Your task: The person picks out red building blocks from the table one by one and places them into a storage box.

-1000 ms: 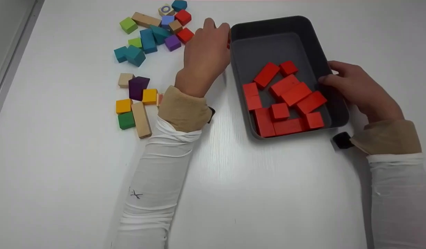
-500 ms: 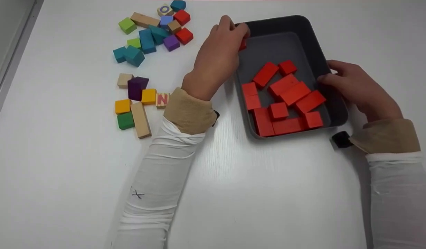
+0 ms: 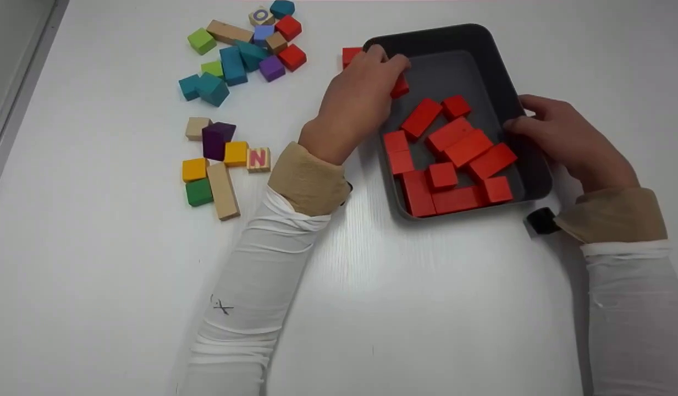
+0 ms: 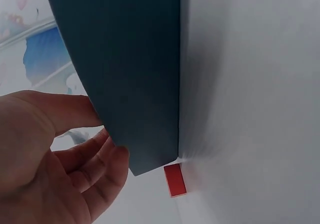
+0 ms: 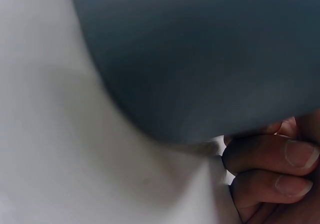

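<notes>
My left hand (image 3: 356, 107) pinches a red block (image 3: 400, 87) just inside the left wall of the dark grey tray (image 3: 444, 71). In the left wrist view, its thumb and fingers reach over the tray's rim, and the tray wall hides the held block. Several red blocks (image 3: 468, 147) lie in the near part of the tray. With the thumb over the right rim, my right hand (image 3: 578, 142) grips the tray; its curled fingers (image 5: 270, 154) show below the wall in the right wrist view. Another red block (image 3: 351, 56) lies on the table beside the tray's far left corner.
At the far left, a loose cluster holds teal blocks (image 3: 234, 66), two red blocks (image 3: 292, 57), a purple block (image 3: 272, 68) and others. Nearer stands a second group with yellow blocks (image 3: 194, 169), a green block (image 3: 199, 192) and a letter N block (image 3: 258, 159).
My left hand has moved right over the tray's left rim, carrying the red block inside. This uncovers the red block beside the tray and the letter N block. The right hand stays on the tray.
</notes>
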Demonstrator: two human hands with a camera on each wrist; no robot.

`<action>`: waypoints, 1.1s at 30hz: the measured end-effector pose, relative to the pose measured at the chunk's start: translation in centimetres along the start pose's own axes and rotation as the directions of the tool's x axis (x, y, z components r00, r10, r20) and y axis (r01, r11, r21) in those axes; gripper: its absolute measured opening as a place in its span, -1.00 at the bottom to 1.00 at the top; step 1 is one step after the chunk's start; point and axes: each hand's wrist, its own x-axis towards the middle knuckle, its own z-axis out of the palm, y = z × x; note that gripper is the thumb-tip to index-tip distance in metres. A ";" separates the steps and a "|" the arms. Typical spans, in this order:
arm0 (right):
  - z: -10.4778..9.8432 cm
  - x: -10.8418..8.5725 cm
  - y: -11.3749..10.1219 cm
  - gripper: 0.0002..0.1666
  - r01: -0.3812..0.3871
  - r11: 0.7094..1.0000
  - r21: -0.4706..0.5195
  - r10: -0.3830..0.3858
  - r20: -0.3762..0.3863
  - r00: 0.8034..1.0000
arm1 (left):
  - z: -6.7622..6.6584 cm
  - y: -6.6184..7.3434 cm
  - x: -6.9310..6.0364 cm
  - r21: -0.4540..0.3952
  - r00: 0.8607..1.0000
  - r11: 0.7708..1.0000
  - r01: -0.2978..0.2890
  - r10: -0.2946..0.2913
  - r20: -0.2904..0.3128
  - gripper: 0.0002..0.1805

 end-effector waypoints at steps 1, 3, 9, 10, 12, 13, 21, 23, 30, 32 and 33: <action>0.0 0.0 0.0 -0.26 0.000 1.000 -0.003 0.000 -0.001 1.000 | 0.1 0.0 0.0 0.014 1.000 1.000 0.002 -0.003 0.009 -0.45; 0.0 0.0 0.0 -0.27 0.000 1.000 -0.007 0.000 0.000 1.000 | 0.2 0.1 0.1 0.048 1.000 0.999 0.000 -0.002 0.027 -0.46; 0.0 0.1 0.0 -0.25 0.000 1.000 -0.013 0.000 0.007 1.000 | 0.5 0.1 0.2 0.114 0.993 0.992 -0.046 0.033 0.109 -0.47; 0.0 0.1 0.0 -0.25 -0.001 1.000 -0.015 0.001 0.007 1.000 | 0.6 0.1 0.2 0.115 0.991 0.992 -0.054 0.039 0.126 -0.48; 0.0 0.1 0.0 -0.25 -0.002 1.000 -0.016 0.002 0.007 1.000 | 0.6 0.2 0.3 0.110 0.987 0.992 -0.064 0.046 0.156 -0.48; 0.0 0.1 0.0 -0.25 -0.002 1.000 -0.017 0.002 0.006 1.000 | 0.7 0.2 0.3 0.109 0.984 0.992 -0.068 0.049 0.168 -0.48; 0.0 0.1 0.1 -0.25 0.006 1.000 -0.021 -0.006 0.002 1.000 | 0.7 0.3 0.3 0.117 0.972 0.989 -0.093 0.065 0.224 -0.53; 0.0 0.1 0.1 -0.26 0.010 1.000 -0.016 -0.010 -0.001 1.000 | 0.7 0.3 0.3 0.121 0.973 0.988 -0.097 0.068 0.221 -0.54; 0.1 0.2 0.2 -0.26 0.006 1.000 0.003 -0.006 -0.010 1.000 | 0.8 0.5 0.4 0.133 0.972 0.985 -0.112 0.080 0.221 -0.54; 0.0 0.2 0.3 -0.26 0.005 1.000 0.001 -0.005 -0.008 1.000 | 0.7 0.6 0.4 0.130 0.970 0.985 -0.112 0.080 0.230 -0.53; 0.0 0.2 0.3 -0.26 0.004 1.000 0.002 -0.004 -0.006 1.000 | 0.7 0.6 0.4 0.127 0.968 0.985 -0.112 0.080 0.237 -0.52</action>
